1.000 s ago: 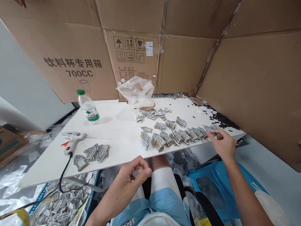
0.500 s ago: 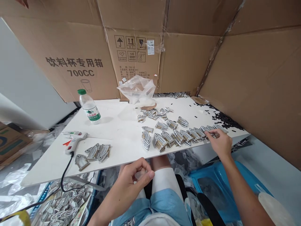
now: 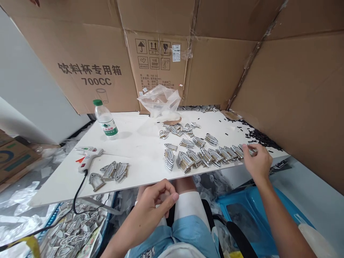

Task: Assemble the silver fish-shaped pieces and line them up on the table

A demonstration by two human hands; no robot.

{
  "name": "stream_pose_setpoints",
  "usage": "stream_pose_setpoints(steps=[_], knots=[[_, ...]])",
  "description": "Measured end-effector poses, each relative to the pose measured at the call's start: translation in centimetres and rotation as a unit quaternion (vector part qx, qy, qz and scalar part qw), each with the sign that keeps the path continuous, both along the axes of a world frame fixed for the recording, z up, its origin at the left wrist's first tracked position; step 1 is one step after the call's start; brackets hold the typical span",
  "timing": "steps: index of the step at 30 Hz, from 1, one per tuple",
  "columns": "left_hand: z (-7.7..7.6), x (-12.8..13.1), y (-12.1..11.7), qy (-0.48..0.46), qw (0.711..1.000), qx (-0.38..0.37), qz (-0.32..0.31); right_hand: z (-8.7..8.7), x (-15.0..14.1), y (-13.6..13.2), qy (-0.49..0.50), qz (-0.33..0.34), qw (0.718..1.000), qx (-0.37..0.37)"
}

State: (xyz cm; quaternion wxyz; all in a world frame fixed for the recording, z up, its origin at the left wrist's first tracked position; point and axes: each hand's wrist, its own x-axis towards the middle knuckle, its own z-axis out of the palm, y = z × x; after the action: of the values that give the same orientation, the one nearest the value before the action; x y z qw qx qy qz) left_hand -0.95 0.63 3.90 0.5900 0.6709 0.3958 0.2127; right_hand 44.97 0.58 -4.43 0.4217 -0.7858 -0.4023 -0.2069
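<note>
My left hand (image 3: 158, 202) hovers over my lap in front of the white table's edge. Its fingers are curled, with the thumb and index tips close together; anything between them is too small or hidden to make out. At the right end of a row of stacked silver, arch-shaped metal pieces (image 3: 206, 156), my right hand (image 3: 258, 161) is pinched, thumb toward the index finger. The end of the row is partly hidden behind it, and I cannot tell what it grips. Loose metal pieces (image 3: 176, 129) lie farther back on the table.
A white glue gun (image 3: 90, 157) and a small group of metal pieces (image 3: 109, 172) lie at left. Behind them stands a bottle (image 3: 106, 122). A plastic bag (image 3: 161, 102) sits against the cardboard wall (image 3: 158, 21). Small black strips (image 3: 262, 138) scatter at right.
My right hand has moved slightly right along the row, its fingers curling more. My left hand has hardly moved. The whole view has shifted a little.
</note>
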Motion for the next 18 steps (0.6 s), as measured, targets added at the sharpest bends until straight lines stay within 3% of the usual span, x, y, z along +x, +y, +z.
stream_pose_setpoints(steps=[2, 4, 7, 9, 14, 18], knots=[[0.0, 0.1, -0.1, -0.025, 0.999, -0.018, -0.011, 1.5, -0.5, 1.6, 0.024, 0.039, 0.999, -0.001], [0.0, 0.1, -0.1, -0.029, 0.999, -0.025, -0.021, 3.0, -1.4, 4.0, 0.072, 0.133, 0.987, -0.045], [0.2, -0.2, -0.3, -0.007, 0.999, -0.017, -0.037, 4.9, -3.3, 9.1, 0.104, 0.283, 0.943, -0.138], [0.4, -0.3, -0.3, 0.009, 0.999, -0.006, -0.051, 5.5, -4.7, 13.0, 0.089, 0.327, 0.923, -0.182], [0.8, -0.7, -0.5, 0.025, 0.998, 0.015, -0.062, 5.2, -8.1, 21.4, 0.009, 0.377, 0.886, -0.27], [1.1, -1.4, -0.6, 0.032, 0.999, 0.025, -0.028, 3.8, -9.7, 24.8, -0.052, 0.398, 0.858, -0.322]])
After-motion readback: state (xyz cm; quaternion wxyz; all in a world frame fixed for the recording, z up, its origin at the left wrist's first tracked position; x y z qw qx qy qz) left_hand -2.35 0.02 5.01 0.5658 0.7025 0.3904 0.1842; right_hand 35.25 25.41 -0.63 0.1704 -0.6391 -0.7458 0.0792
